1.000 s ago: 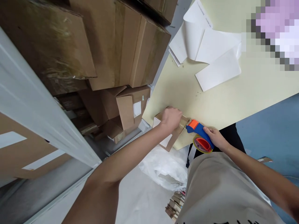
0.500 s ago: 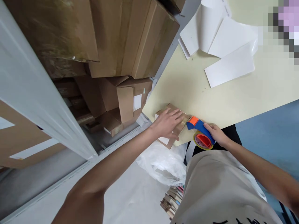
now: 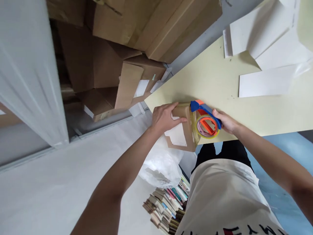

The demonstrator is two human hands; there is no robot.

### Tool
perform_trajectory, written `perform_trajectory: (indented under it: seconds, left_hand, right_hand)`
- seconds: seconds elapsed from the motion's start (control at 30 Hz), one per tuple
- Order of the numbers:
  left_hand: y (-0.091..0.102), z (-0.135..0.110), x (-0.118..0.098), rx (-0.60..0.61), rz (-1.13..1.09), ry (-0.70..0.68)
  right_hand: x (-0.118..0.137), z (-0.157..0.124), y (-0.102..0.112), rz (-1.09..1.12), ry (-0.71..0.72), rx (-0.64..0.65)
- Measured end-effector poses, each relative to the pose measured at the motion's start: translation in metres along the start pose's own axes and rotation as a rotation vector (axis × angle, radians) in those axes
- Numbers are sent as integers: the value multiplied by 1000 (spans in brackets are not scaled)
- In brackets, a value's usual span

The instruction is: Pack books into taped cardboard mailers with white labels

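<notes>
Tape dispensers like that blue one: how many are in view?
1. The tape dispenser is in the right hand, against the small box that the left hand holds. Others may be hidden.

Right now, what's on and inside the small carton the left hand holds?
On the small carton: a white label and shiny tape along the side near the tape dispenser. The left hand hides part of its surface; the cardboard hides anything inside.

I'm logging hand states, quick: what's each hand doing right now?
Left hand: open, spread against the cardboard box.
Right hand: closed on the tape dispenser.
</notes>
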State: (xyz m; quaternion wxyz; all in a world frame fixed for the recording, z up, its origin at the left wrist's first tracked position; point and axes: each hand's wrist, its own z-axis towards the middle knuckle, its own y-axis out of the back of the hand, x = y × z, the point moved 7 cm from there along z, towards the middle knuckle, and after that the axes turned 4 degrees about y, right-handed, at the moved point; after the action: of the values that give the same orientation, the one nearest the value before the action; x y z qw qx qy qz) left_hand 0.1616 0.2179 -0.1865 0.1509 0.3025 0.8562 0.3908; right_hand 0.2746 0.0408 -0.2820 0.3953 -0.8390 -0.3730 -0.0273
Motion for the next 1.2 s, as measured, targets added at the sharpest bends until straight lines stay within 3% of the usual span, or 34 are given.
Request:
perform_trajectory:
  seconds: [0.13, 0.23, 0.3, 0.4, 0.67, 0.8, 0.9, 1.03, 1.2]
  left_hand:
    - [2, 7, 10, -211, -110, 119]
    - [0, 6, 0, -360, -154, 31]
    - [-5, 3, -13, -374, -151, -80]
    - [-9, -1, -23, -368, -139, -160]
    - [-4, -1, -26, -398, -148, -114]
    - [-3, -3, -29, -400, -172, -108]
    - [-3, -5, -29, -398, -182, -108]
    - [-3, -6, -30, -403, -203, -112]
    - [0, -8, -31, -415, -223, -97]
  right_hand:
    - [55, 29, 1, -167, 105, 33]
    - [87, 39, 0, -331, 214, 62]
    - [97, 39, -2, -447, 270, 82]
    - [98, 29, -7, -593, 320, 93]
    - [76, 8, -1, -759, 301, 83]
    - [45, -23, 10, -752, 244, 110]
    - [2, -63, 24, -716, 186, 92]
    - [-62, -109, 41, -631, 163, -29]
    - [-118, -118, 26, -531, 287, -165]
